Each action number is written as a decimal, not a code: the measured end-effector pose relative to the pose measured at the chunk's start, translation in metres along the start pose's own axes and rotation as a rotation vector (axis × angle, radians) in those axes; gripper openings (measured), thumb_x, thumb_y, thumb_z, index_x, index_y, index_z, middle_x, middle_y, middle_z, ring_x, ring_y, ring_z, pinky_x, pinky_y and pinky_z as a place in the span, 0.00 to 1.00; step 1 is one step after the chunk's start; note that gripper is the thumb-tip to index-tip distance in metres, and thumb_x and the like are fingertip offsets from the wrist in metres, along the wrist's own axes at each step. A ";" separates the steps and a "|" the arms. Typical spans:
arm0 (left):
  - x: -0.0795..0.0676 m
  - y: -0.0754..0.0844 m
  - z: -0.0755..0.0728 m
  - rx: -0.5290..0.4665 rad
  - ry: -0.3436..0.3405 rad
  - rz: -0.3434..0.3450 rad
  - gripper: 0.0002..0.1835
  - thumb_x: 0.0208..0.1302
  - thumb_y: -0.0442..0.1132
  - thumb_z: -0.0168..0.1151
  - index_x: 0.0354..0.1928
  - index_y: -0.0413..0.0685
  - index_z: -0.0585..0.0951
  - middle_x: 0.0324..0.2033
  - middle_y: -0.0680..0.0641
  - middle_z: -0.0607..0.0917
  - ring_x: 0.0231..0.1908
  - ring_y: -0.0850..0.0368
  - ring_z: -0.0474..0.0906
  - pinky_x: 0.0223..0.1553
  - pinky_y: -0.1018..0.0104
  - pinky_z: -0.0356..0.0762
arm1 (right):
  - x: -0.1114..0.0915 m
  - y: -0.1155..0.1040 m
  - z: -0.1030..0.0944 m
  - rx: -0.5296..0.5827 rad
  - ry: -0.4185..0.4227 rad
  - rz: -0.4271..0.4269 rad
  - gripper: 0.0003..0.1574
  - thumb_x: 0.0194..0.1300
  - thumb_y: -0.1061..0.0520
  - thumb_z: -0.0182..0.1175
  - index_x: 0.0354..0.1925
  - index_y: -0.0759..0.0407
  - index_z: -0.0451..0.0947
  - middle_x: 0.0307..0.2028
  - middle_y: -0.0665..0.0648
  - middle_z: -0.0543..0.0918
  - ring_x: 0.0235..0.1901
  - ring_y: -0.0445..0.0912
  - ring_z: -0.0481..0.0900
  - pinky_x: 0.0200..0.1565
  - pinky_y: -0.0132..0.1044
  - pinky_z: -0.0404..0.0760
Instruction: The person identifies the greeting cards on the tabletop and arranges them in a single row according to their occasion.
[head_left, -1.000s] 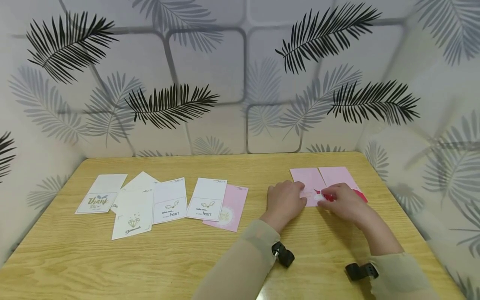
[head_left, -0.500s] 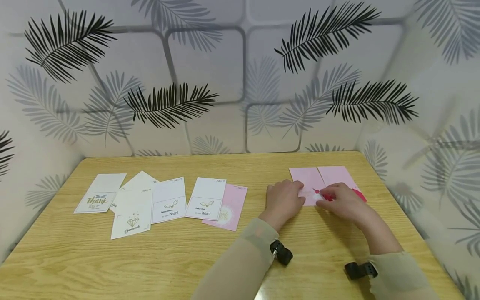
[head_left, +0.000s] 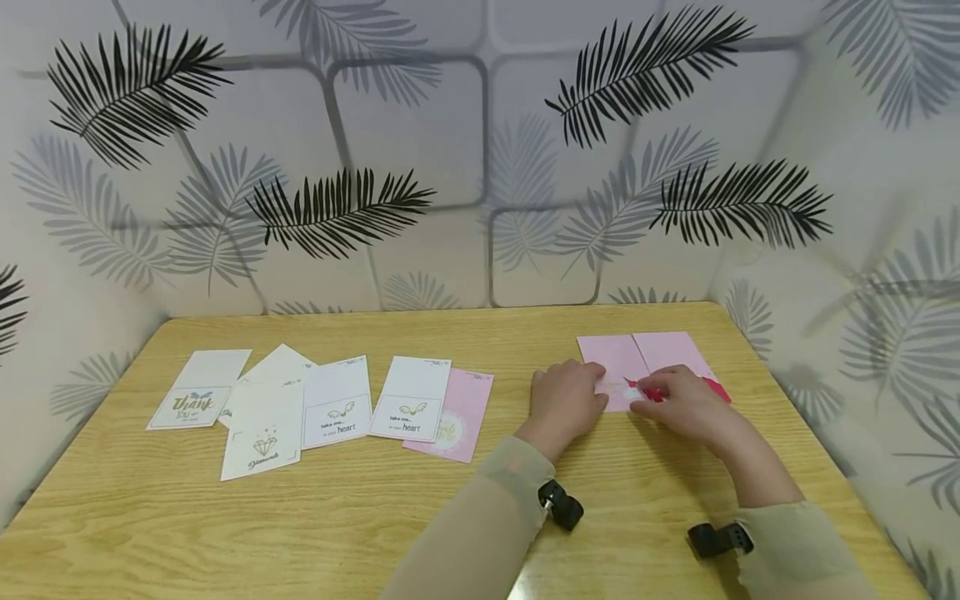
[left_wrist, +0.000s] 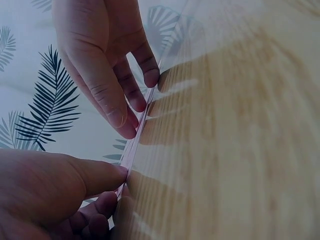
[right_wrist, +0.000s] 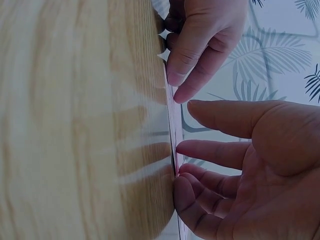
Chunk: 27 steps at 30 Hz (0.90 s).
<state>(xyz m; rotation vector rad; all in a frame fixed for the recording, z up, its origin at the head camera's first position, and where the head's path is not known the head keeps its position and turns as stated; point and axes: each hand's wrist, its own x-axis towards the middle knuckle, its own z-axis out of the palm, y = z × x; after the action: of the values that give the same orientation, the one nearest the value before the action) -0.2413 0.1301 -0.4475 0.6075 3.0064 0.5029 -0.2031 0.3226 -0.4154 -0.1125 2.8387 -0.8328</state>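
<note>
Two pink cards lie side by side at the right of the table in the head view: a left pink card (head_left: 613, 354) and a right pink card (head_left: 672, 350). My left hand (head_left: 566, 406) rests at the left card's left edge, its thumb and forefinger touching it. Over the lower part of both cards lies my right hand (head_left: 686, 407), its fingertips touching the surface near a red and white patch. In the right wrist view the right thumb (right_wrist: 225, 117) stands off the card. My right hand covers much of the right card's lower part, where more red shows.
Several cards lie at the left of the wooden table (head_left: 247, 533): a "Thank you" card (head_left: 197, 406), a diamond card (head_left: 264, 429), two wing-and-heart cards, and a pink card (head_left: 465, 417) partly under one of them. A patterned leaf backdrop (head_left: 450, 150) stands behind the table.
</note>
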 end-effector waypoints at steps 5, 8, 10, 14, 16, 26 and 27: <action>0.000 0.000 0.000 0.000 -0.001 -0.001 0.21 0.80 0.53 0.68 0.70 0.65 0.86 0.58 0.56 0.89 0.55 0.55 0.84 0.52 0.57 0.74 | 0.000 0.001 0.001 0.005 -0.002 -0.001 0.31 0.76 0.52 0.70 0.64 0.76 0.82 0.64 0.80 0.74 0.65 0.73 0.71 0.67 0.69 0.73; 0.000 0.000 0.000 -0.001 -0.003 -0.003 0.21 0.80 0.54 0.68 0.70 0.65 0.86 0.59 0.56 0.89 0.55 0.55 0.84 0.52 0.57 0.74 | 0.000 0.001 0.001 0.007 0.000 -0.013 0.31 0.76 0.52 0.70 0.64 0.76 0.82 0.64 0.80 0.75 0.65 0.73 0.72 0.67 0.69 0.73; 0.000 0.000 0.000 -0.003 -0.005 -0.005 0.21 0.80 0.54 0.68 0.70 0.65 0.86 0.59 0.56 0.89 0.55 0.55 0.84 0.52 0.57 0.74 | 0.001 0.002 0.001 0.007 0.001 -0.023 0.31 0.75 0.53 0.70 0.63 0.77 0.82 0.64 0.80 0.76 0.65 0.73 0.72 0.67 0.69 0.73; 0.001 -0.001 0.000 -0.004 -0.009 -0.005 0.22 0.80 0.54 0.68 0.71 0.65 0.85 0.59 0.56 0.89 0.56 0.55 0.84 0.52 0.58 0.74 | 0.001 0.001 0.001 0.003 0.004 -0.037 0.30 0.76 0.53 0.70 0.63 0.77 0.82 0.63 0.80 0.77 0.65 0.73 0.73 0.67 0.69 0.74; 0.001 -0.001 0.000 -0.007 -0.010 -0.005 0.22 0.80 0.54 0.68 0.71 0.65 0.85 0.59 0.56 0.89 0.55 0.55 0.84 0.51 0.58 0.74 | 0.001 0.001 0.000 0.001 0.005 -0.041 0.30 0.75 0.53 0.70 0.63 0.77 0.82 0.63 0.80 0.77 0.65 0.73 0.73 0.66 0.69 0.74; 0.001 -0.003 -0.003 -0.098 -0.017 -0.013 0.22 0.81 0.51 0.67 0.72 0.61 0.85 0.58 0.56 0.90 0.58 0.55 0.85 0.53 0.57 0.75 | 0.000 -0.001 -0.002 0.027 0.032 -0.055 0.32 0.76 0.55 0.70 0.65 0.79 0.80 0.63 0.81 0.78 0.62 0.72 0.76 0.65 0.68 0.76; 0.001 -0.004 -0.005 -0.121 -0.012 -0.014 0.22 0.81 0.50 0.67 0.72 0.60 0.85 0.57 0.56 0.90 0.57 0.55 0.85 0.55 0.57 0.76 | 0.000 -0.001 -0.003 0.030 0.045 -0.057 0.32 0.76 0.55 0.70 0.65 0.79 0.79 0.63 0.81 0.78 0.60 0.71 0.77 0.63 0.67 0.77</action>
<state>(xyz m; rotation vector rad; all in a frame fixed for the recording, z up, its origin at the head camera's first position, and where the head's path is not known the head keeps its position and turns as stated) -0.2446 0.1258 -0.4442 0.5784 2.9400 0.6717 -0.2033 0.3235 -0.4122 -0.1731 2.8760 -0.9002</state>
